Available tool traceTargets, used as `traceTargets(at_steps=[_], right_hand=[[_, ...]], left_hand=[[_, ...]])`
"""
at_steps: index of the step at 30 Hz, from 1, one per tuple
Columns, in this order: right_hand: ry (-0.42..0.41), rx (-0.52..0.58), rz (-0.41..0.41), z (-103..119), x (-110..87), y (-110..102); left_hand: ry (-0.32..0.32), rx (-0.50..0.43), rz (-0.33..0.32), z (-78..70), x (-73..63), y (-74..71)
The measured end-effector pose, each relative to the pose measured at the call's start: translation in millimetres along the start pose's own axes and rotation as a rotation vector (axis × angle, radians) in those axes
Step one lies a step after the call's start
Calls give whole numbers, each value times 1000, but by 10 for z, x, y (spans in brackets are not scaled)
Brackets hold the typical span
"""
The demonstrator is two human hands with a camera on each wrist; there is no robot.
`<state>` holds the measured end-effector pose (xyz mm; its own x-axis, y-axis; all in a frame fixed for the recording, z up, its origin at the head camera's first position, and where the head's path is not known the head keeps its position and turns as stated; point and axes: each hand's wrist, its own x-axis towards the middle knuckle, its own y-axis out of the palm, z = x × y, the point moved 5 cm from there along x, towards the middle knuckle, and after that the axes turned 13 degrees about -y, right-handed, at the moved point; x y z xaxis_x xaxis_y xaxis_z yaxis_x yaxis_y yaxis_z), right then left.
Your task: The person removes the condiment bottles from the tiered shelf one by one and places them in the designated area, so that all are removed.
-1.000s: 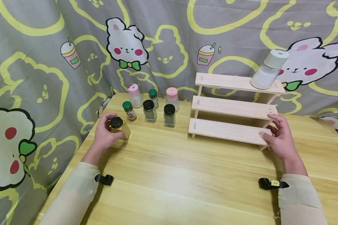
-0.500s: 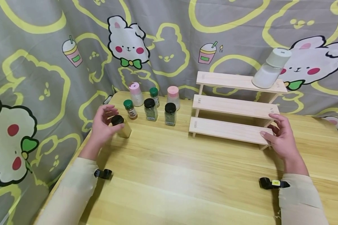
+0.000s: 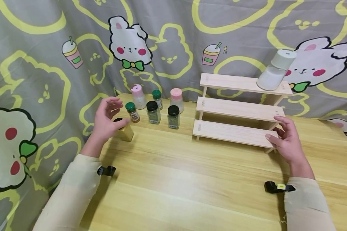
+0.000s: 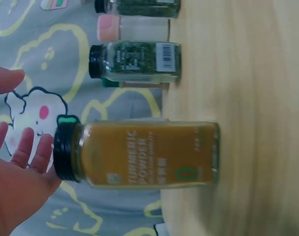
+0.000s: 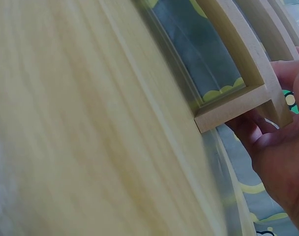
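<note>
A turmeric powder jar [image 4: 149,155] with a black lid stands upright on the table. In the head view the same jar [image 3: 128,133] is partly covered by my left hand [image 3: 104,120]. That hand is raised at lid height, its fingers spread and loosely bent, gripping nothing. At the right, my right hand [image 3: 290,142] holds the end of a three-tier wooden shelf [image 3: 234,134], thumb on the lowest tier and fingers behind. In the right wrist view, this hand [image 5: 282,162] is around the shelf's end beside a leg [image 5: 230,109]. A white-capped shaker [image 3: 273,72] sits on the top tier.
Right of the turmeric jar stand a green-capped bottle [image 3: 133,114], two black-lidded herb jars [image 3: 154,114], another green-capped bottle [image 3: 157,100], a lilac-capped shaker [image 3: 138,98] and a pink-capped one [image 3: 177,102]. A patterned curtain [image 3: 173,41] hangs behind the table [image 3: 173,179].
My left hand has let go of the turmeric jar and risen up and away from it, its fingers opening. The jar stays put. My right hand keeps its hold on the shelf.
</note>
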<state>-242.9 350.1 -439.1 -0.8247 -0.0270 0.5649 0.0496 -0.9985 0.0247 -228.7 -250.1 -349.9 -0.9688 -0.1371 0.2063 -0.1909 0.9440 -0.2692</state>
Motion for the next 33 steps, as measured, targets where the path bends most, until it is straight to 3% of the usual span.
traceTargets(at_steps=[11, 22, 33], right_hand=[[22, -14, -8, -18, 2, -2], [0, -11, 4, 10, 2, 7], [34, -42, 23, 20, 5, -15]], left_hand=[[54, -4, 2, -184, 114, 120], [87, -14, 73, -368, 257, 409], [117, -16, 139, -813, 208, 780]])
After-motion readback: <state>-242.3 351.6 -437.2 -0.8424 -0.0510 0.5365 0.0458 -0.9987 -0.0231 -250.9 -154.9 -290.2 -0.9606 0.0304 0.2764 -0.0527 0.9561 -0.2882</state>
